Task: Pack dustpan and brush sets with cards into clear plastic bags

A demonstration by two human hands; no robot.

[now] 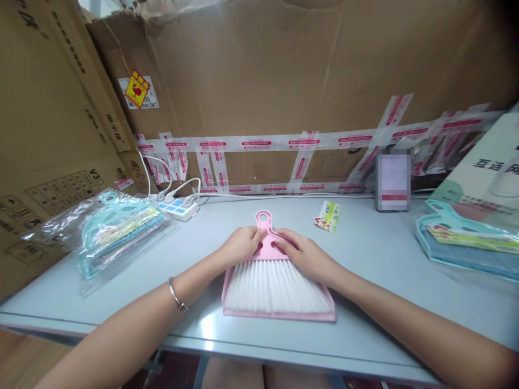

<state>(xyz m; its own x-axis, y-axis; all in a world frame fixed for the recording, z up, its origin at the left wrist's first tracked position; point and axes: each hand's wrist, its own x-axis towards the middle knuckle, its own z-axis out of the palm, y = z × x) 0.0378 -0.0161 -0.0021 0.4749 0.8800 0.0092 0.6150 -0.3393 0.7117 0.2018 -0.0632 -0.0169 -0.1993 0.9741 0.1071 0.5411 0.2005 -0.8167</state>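
Note:
A pink hand brush (274,283) with white bristles lies nested on a pink dustpan (284,315) near the front of the table. Its looped handle points away from me, and the bristles spread toward me. My left hand (241,246) grips the left side just below the handle, thumb on top. On the right side my right hand (306,255) holds the set the same way, with its thumb near an oval hole. The fingers underneath are hidden. Behind and to the right lies a green and white label card (329,216).
Bagged turquoise dustpan sets lie at left (95,237) and right (441,251). A white power strip (178,208) with plugged cables sits at the back left. A phone (393,181) stands against the taped cardboard box (259,70). Another carton (52,135) rises at left.

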